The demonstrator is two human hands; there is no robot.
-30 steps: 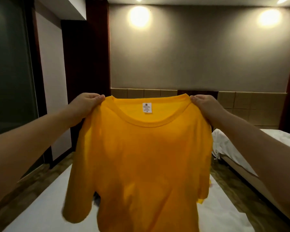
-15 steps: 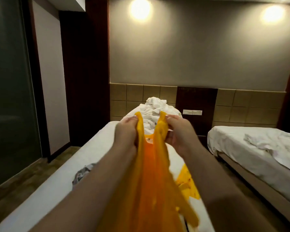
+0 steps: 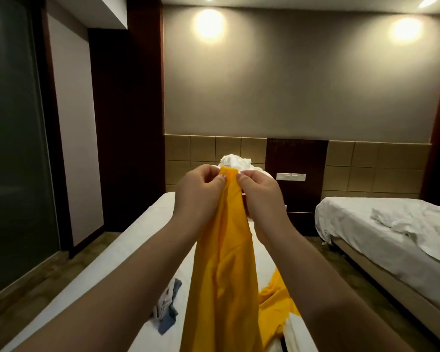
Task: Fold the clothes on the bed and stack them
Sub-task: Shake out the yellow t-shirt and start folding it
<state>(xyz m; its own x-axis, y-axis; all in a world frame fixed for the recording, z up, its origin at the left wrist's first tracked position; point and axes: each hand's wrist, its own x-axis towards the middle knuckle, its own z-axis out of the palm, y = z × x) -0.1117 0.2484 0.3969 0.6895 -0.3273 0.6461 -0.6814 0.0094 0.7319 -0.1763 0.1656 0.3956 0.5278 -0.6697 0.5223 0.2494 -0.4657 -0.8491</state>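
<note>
Your left hand (image 3: 198,191) and right hand (image 3: 261,196) are pinching the top edge of the orange-yellow cotton T-shirt (image 3: 224,262) with thumbs and curled fingers, close together, both arms reaching forward. The shirt is hanging in a narrow bunch over the white-sheeted bed (image 3: 142,229), with a crumpled grey-blue garment (image 3: 167,308) lying to its left.

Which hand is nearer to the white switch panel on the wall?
Right. The right hand pinches the yellow shirt just left of and below the switch panel; the left hand holds the shirt's other side, farther left.
</note>
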